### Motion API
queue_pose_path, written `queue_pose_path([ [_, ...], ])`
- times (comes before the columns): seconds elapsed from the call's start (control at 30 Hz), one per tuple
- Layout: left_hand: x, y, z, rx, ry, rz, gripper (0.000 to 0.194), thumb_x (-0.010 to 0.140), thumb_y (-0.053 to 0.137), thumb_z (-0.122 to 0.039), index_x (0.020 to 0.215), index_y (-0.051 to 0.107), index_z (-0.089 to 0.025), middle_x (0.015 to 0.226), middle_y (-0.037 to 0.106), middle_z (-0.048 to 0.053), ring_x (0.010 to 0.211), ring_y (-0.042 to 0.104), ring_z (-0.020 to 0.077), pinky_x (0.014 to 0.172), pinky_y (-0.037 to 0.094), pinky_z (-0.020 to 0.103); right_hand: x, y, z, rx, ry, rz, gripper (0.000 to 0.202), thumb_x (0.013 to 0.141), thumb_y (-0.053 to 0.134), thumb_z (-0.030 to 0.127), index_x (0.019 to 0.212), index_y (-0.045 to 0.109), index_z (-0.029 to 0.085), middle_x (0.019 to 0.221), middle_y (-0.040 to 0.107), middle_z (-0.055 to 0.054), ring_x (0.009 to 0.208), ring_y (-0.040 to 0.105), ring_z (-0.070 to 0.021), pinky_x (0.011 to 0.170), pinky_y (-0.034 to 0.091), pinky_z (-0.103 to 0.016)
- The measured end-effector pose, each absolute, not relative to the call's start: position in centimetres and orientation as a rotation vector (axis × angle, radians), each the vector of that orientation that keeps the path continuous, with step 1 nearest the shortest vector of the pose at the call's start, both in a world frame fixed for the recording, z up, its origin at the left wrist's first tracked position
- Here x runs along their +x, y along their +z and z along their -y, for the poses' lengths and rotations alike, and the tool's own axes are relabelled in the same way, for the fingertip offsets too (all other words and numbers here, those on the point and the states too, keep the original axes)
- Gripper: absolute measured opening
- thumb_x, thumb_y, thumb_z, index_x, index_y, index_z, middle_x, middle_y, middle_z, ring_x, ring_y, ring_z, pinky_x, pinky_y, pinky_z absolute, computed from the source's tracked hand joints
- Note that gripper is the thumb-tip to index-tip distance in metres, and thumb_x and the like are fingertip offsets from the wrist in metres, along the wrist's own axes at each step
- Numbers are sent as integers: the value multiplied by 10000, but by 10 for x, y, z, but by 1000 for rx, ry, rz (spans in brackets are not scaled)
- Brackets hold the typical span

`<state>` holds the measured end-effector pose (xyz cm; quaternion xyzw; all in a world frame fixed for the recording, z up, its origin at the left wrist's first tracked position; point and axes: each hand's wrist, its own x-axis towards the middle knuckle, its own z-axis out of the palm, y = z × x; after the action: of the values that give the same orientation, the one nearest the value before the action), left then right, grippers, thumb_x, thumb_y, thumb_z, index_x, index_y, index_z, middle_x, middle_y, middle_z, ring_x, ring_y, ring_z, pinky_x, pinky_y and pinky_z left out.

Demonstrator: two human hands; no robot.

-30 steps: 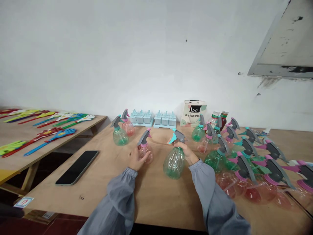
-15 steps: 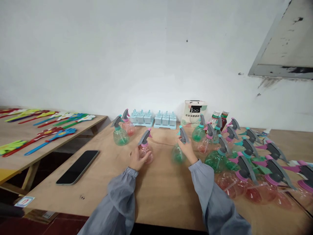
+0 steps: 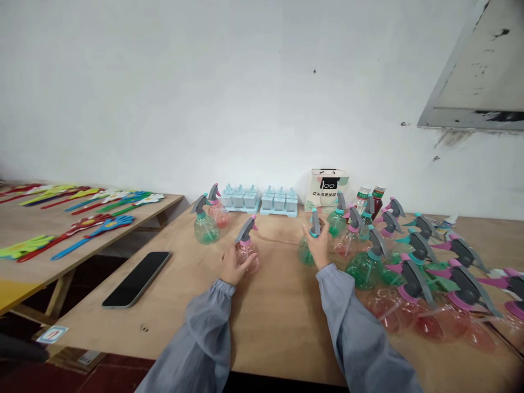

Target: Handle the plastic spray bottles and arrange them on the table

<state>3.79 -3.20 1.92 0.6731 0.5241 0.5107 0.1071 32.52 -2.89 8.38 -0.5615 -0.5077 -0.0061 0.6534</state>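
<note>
My left hand (image 3: 238,264) is curled round the body of a pink spray bottle (image 3: 250,254), which stands upright on the wooden table (image 3: 278,316). Its grey and pink trigger head points up to the right. Further right, my right hand (image 3: 319,243) grips a green spray bottle (image 3: 305,252) near its blue collar, the fingers closed about the neck. Part of that bottle is hidden behind the hand. Behind my left hand stand another green spray bottle (image 3: 206,229) and another pink spray bottle (image 3: 219,214), close together.
Several more pink and green spray bottles (image 3: 364,269) crowd the right side. Two light-blue ice-pop moulds (image 3: 279,203), a paper bag (image 3: 326,191) and sauce bottles (image 3: 377,197) line the wall. A phone (image 3: 137,279) lies left; hand-shaped clappers (image 3: 94,232) cover the neighbouring table.
The green spray bottle in my right hand has turned, its nozzle no longer pointing left, and has shifted slightly right. My left hand keeps its hold. The view has shifted slightly.
</note>
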Motion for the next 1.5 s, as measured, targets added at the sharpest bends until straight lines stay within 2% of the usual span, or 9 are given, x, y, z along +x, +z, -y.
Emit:
queue_pose_path([
  [0.23, 38, 15, 30, 1959, 1505, -1546, 601, 757, 690, -555, 1213, 528, -199, 1153, 690, 131, 1107, 657, 320, 985, 471, 508, 330, 76, 32, -1344, -180, 1154, 723, 728, 683, 567, 1262, 421, 156, 1210, 630, -206, 1106, 606, -308, 993, 423, -484],
  [0.43, 39, 15, 29, 1966, 1517, -1516, 614, 749, 692, -552, 1216, 525, -190, 1145, 687, 135, 1109, 657, 320, 988, 481, 510, 340, 74, 27, -1419, -105, 1276, 712, 760, 643, 511, 1296, 365, 134, 1144, 640, -196, 1000, 651, -301, 907, 483, -460],
  [0.6, 40, 19, 32, 1966, 1496, -1550, 596, 754, 690, -547, 1200, 536, -183, 1123, 685, 141, 1100, 660, 327, 970, 487, 518, 337, 53, 42, -1504, -243, 1241, 903, 692, 696, 599, 1341, 332, 87, 1261, 550, -271, 1197, 547, -381, 988, 434, -514],
  [0.7, 41, 20, 34, 1966, 1502, -1538, 576, 754, 700, -540, 1193, 548, -199, 1104, 686, 122, 1099, 659, 315, 967, 491, 495, 335, 28, 59, -1655, -246, 1232, 1001, 642, 735, 599, 1387, 307, 86, 1295, 522, -276, 1235, 505, -422, 998, 412, -536],
  [0.87, 42, 22, 35, 1979, 1497, -1524, 570, 746, 711, -550, 1175, 562, -206, 1078, 691, 108, 1077, 663, 306, 958, 496, 482, 343, 8, 54, -1807, -129, 1216, 940, 647, 746, 556, 1373, 358, 102, 1288, 542, -267, 1234, 504, -429, 1000, 399, -528],
  [1.07, 43, 23, 37, 1963, 1504, -1513, 571, 748, 707, -561, 1174, 566, -207, 1067, 698, 108, 1073, 670, 305, 943, 507, 465, 353, 20, -3, -1783, -45, 1051, 897, 686, 728, 593, 1321, 405, 49, 1259, 584, -307, 1216, 535, -416, 997, 402, -500],
  [1.2, 43, 20, 36, 1963, 1506, -1527, 573, 742, 712, -563, 1163, 568, -203, 1059, 698, 113, 1085, 666, 312, 946, 505, 474, 353, 23, -33, -1797, 2, 992, 916, 702, 743, 552, 1360, 390, 22, 1290, 580, -323, 1222, 550, -409, 1001, 402, -471],
  [1.5, 42, 12, 33, 1995, 1500, -1531, 587, 765, 685, -583, 1190, 545, -204, 1085, 697, 119, 1073, 666, 313, 963, 487, 488, 354, 25, -56, -1807, 83, 917, 948, 710, 715, 597, 1383, 414, 1, 1335, 540, -366, 1275, 511, -443, 1044, 348, -538],
])
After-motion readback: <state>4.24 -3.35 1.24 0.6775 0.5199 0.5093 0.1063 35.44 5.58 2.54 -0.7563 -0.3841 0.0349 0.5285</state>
